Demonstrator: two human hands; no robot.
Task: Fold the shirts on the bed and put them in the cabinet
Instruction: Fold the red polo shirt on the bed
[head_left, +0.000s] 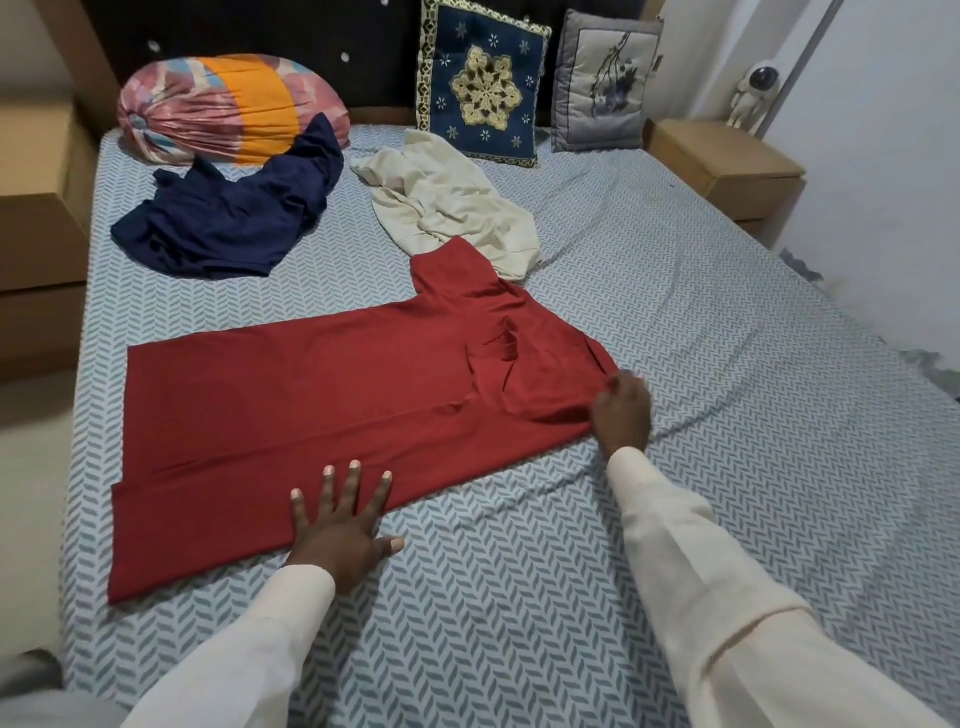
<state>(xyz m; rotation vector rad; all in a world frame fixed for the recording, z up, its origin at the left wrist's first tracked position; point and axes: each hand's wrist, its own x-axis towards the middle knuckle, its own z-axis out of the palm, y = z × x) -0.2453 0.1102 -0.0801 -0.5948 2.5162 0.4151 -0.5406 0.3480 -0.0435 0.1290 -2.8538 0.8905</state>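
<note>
Red fabric lies spread across the near half of the bed: the red shirt is flat, its hem toward your left and its collar end toward your right, and one long side already looks turned in. Your hands are well apart. Your left hand is flat with fingers spread, pressing the near edge of the cloth, while your right hand is curled and pinches the fabric at the shoulder end.

The step in hand appears to be the fold of this shirt. Use the left palm as an anchor so the body does not slide on the sheet. Lift the pinched end only a little, draw it taut before laying it over, and line the edges up. The far sleeve, which touches the cream shirt, should be tucked in first. Smooth the wrinkle near the collar as you go.

The navy shirt and the cream one lie crumpled further up, not yet folded. No cabinet is identifiable in view.
</note>
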